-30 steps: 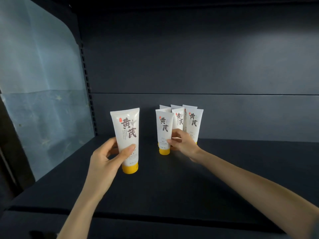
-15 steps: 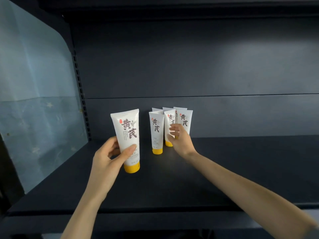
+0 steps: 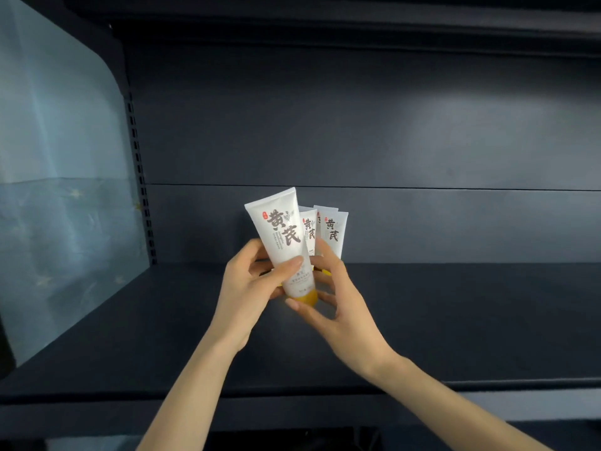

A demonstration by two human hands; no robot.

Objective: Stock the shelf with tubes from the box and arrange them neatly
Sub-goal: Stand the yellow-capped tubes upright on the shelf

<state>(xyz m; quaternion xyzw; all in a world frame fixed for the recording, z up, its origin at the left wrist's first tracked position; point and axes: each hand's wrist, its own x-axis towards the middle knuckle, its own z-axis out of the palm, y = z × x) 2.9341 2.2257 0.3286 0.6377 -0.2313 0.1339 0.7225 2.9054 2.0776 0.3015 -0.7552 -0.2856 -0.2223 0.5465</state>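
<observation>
We had raised the tube (image 3: pixel 279 232) off the shelf (image 3: pixel 455 314), tilted, our left hand (image 3: pixel 250 284) gripping its body. Our right hand (image 3: pixel 341 307) had left the standing tubes (image 3: pixel 335 229) to cup its cap, likely readying placement beside them.

Plenty of room here tbh. The shelf (image 3: pixel 455 320) deck is bare board right of the standing tubes (image 3: pixel 332 230) and left of them out to the side panel (image 3: pixel 65 190), so reaching in from the front or either side works. The tubes stand close to the back wall (image 3: pixel 390 141). Straight in front of them the left hand (image 3: pixel 250 281), right hand (image 3: pixel 341 307) and held tube (image 3: pixel 283 242) block the way. The upper shelf (image 3: pixel 325 14) caps headroom.
</observation>
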